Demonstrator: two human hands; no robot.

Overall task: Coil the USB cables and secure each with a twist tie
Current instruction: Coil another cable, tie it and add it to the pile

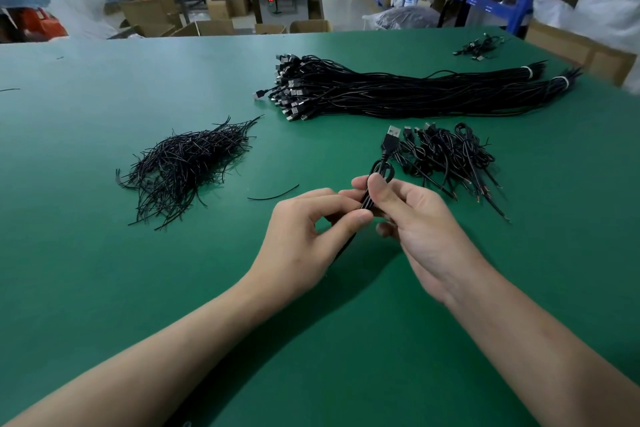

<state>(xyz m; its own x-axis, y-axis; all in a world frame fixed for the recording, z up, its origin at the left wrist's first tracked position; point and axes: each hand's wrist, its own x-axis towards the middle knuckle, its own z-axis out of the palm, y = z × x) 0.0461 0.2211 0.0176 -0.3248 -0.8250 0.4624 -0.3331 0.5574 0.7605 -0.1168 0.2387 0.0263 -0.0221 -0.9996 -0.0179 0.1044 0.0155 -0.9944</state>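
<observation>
Both hands hold a coiled USB cable (390,146) above the green table (104,288).
Left hand (304,236) pinches the bundled strands; right hand (419,222) grips them just above (plug upward), right of the twist-tie pile (183,166).

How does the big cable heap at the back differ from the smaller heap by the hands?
The big heap lies stretched long, white-banded at one end; the smaller heap holds short coiled bundles. The big heap has far more cables than the smaller. Both are black.
</observation>
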